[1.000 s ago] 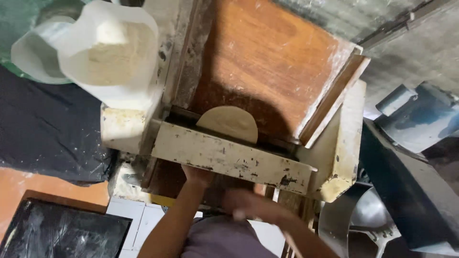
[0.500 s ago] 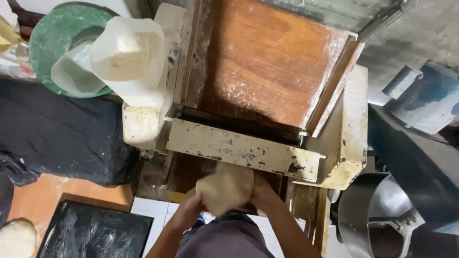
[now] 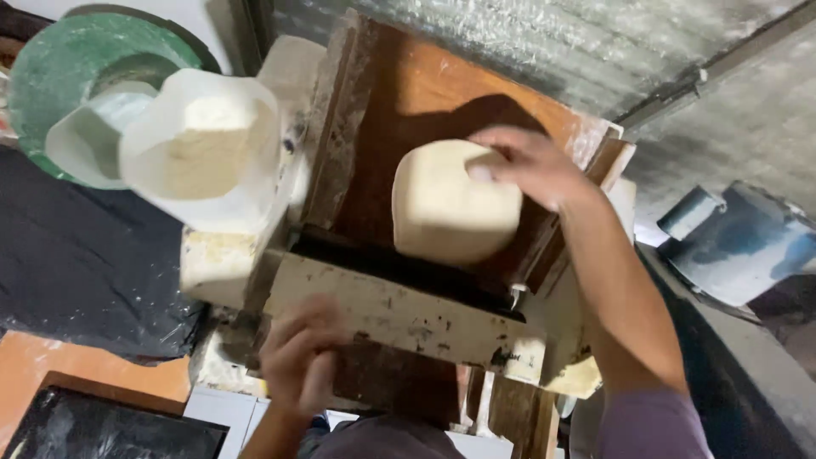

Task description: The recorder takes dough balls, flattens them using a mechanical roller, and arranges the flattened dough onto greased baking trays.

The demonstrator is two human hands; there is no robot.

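A corrugated metal wall [image 3: 527, 42] is seen behind a wooden dough-rolling machine [image 3: 408, 221] with a brown sloped board [image 3: 399, 110] and a chipped cream front bar [image 3: 399, 314]. 1 flattened, pale, smooth dough sheet [image 3: 446, 208] lies on the board, held at its upper edge by the right hand [image 3: 527, 166], fingers closed on it. The left hand [image 3: 297, 357] is loosely curled below the bar, holding nothing visible. The sheet is best fed flat and centred. A white floured bucket [image 3: 204, 149] stands at left.

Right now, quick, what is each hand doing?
Left hand: fingers curled, against the front of the machine's cream metal bar; any grip cannot be told.
Right hand: holding the dough sheet over the wooden chute.
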